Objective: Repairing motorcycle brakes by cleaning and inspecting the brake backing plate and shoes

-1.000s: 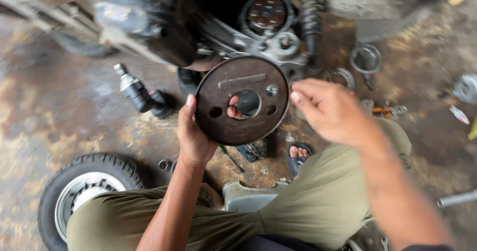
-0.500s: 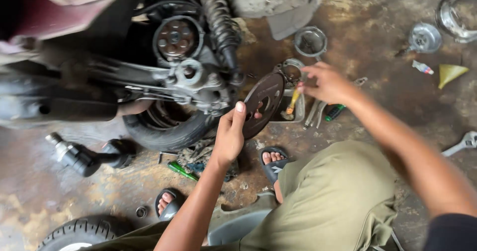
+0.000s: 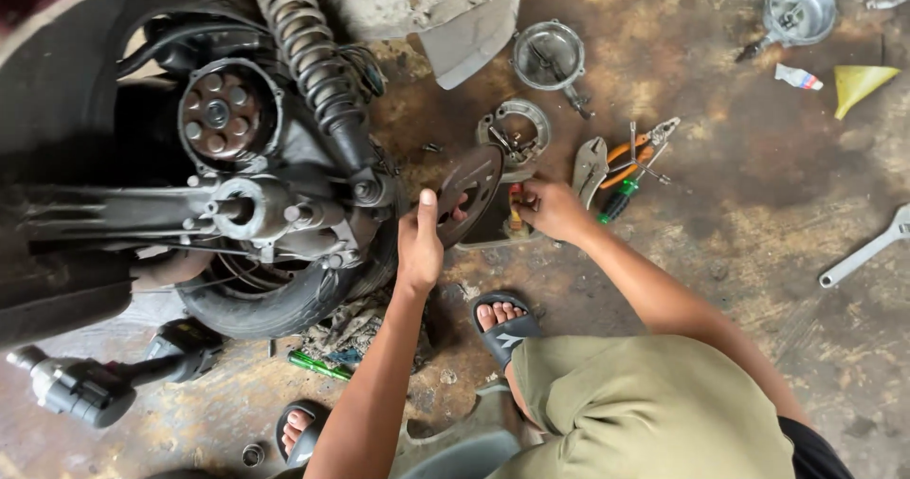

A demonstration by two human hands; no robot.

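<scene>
My left hand (image 3: 421, 244) grips the lower left edge of a round, rusty metal disc (image 3: 472, 189) with holes in it, held tilted just right of the scooter's engine case (image 3: 284, 216). My right hand (image 3: 552, 210) is low by the disc's right side. Its fingers curl at a small red and yellow handled tool (image 3: 515, 216) lying on a dark flat piece on the floor. Whether they grip that tool is unclear.
The scooter's bare rear hub (image 3: 218, 114), shock spring (image 3: 308, 53) and tyre (image 3: 275, 308) fill the left. On the floor lie orange pliers (image 3: 637, 153), a ring-shaped plate (image 3: 513, 126), round metal covers (image 3: 548, 54), a yellow funnel (image 3: 863, 81), a spanner (image 3: 861, 253) and an impact wrench (image 3: 85, 386).
The disc has come down from in front of me toward the floor right of the engine. My right hand left the disc and reached down to the tools.
</scene>
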